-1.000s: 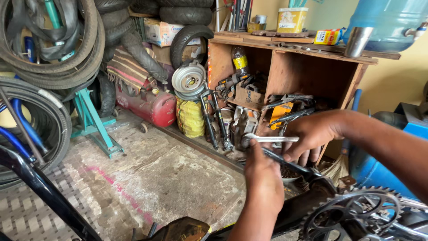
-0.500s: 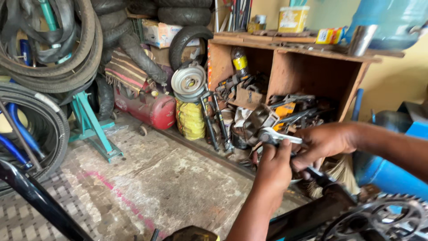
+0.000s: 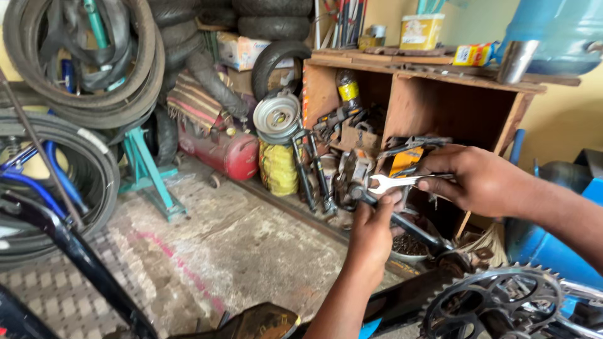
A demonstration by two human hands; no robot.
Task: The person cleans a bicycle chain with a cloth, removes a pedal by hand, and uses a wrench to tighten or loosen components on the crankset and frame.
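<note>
Two hands are being worked together just above the chainring (image 3: pixel 493 301). A silver open-ended spanner (image 3: pixel 402 182) is being pinched by its shank in the closed fingers of the right hand (image 3: pixel 483 182), level, its jaw end pointing left. The left hand (image 3: pixel 372 235) is being wrapped shut round the black crank arm (image 3: pixel 408 226) rising from that chainring. The spanner is judged stiff, light, possibly greasy; it is best gripped far along the shank.
</note>
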